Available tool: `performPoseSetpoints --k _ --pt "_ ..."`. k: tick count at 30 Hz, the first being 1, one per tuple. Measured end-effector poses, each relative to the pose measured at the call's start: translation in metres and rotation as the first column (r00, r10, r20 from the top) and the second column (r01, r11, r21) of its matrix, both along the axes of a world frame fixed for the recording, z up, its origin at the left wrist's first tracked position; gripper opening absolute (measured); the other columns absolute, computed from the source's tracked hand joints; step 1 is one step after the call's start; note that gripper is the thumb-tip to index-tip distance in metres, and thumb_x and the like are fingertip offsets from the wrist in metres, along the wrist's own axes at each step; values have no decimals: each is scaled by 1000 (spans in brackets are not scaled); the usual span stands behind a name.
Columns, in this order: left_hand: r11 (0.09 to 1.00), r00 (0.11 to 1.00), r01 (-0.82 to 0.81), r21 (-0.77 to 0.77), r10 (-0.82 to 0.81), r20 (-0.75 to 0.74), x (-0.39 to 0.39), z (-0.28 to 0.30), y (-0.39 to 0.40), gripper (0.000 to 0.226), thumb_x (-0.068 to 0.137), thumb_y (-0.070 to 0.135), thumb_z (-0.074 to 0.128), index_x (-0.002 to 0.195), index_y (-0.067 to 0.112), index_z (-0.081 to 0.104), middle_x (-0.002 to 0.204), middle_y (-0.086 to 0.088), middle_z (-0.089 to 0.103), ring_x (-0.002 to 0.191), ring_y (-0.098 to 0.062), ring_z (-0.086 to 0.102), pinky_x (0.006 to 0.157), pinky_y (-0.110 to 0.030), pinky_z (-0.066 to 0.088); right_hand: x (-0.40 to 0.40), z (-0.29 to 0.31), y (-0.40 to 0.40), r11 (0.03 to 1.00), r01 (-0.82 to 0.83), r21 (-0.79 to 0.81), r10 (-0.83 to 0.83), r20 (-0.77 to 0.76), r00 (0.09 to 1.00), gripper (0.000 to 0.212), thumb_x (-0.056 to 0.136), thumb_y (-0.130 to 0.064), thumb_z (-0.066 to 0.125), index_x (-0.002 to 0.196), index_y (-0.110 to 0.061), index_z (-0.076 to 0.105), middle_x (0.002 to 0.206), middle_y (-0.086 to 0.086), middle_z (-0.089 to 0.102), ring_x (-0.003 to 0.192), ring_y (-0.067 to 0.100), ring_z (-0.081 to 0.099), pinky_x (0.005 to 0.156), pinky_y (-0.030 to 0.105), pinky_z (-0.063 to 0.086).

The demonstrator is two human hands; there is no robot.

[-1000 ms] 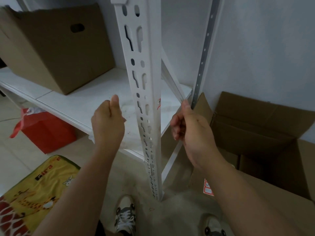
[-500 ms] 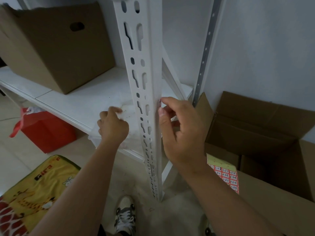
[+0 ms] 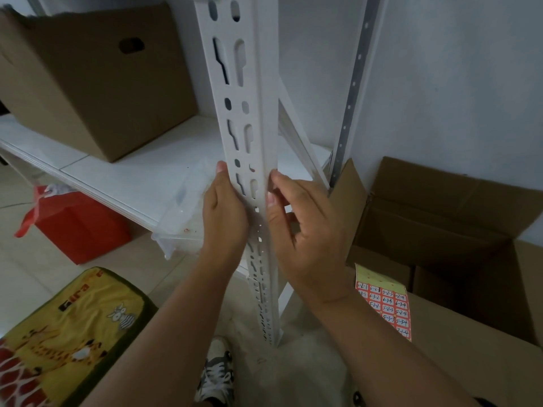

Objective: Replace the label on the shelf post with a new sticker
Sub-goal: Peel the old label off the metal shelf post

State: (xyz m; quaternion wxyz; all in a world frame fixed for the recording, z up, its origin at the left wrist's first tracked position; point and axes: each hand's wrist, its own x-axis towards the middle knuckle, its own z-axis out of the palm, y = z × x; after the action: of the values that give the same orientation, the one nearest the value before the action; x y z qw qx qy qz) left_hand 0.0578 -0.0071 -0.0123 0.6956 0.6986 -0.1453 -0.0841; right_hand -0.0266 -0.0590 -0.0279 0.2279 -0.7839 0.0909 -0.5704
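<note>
The white slotted shelf post (image 3: 249,136) rises upright at the front corner of the white shelf (image 3: 141,177), and both hands meet on it just above the shelf edge. The label itself cannot be made out; the right hand (image 3: 305,230) covers that side, its thumb and curled fingers pressed to the post's right edge. The left hand (image 3: 224,212) lies against the post's left face, thumb up; whether it grips anything cannot be told. A clear plastic bag (image 3: 182,212) hangs off the shelf behind it. A sheet of red numbered stickers (image 3: 385,306) rests on the open cardboard box (image 3: 458,259) to the right. Another cardboard box (image 3: 88,80) sits on the shelf.
</note>
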Motion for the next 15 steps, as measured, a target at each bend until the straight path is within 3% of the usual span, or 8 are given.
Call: performPoseSetpoints --k 4,7,11,15 --pt "998 982 3 -60 -15 -191 -13 6 -4 48 101 53 22 89 32 64 83 10 70 85 -5 65 97 -36 50 -2 2 -5 997 -28 69 29 -21 999 22 93 -10 58 110 2 65 102 12 69 95 9 60 80 6 46" --pt "997 978 -14 -78 -3 -209 -16 7 -7 45 102 51 21 89 35 61 90 10 68 90 -7 63 99 -38 48 0 3 -10 998 -16 52 18 -30 999 16 93 -8 58 103 1 68 97 10 68 90 9 59 79 8 43" --pt "995 971 -32 -91 9 -241 -16 6 -9 50 102 51 22 110 26 63 102 2 69 99 -15 64 102 -44 47 3 2 -10 999 13 53 -12 -10 1000 13 93 -8 58 97 0 68 93 10 68 87 9 57 77 8 42" --pt "996 969 -25 -90 2 -246 -16 6 -9 45 102 49 24 91 31 64 90 5 70 92 -15 67 99 -45 50 5 2 -4 996 48 74 -50 35 998 17 91 -7 61 104 0 67 99 11 69 93 9 59 80 6 45"
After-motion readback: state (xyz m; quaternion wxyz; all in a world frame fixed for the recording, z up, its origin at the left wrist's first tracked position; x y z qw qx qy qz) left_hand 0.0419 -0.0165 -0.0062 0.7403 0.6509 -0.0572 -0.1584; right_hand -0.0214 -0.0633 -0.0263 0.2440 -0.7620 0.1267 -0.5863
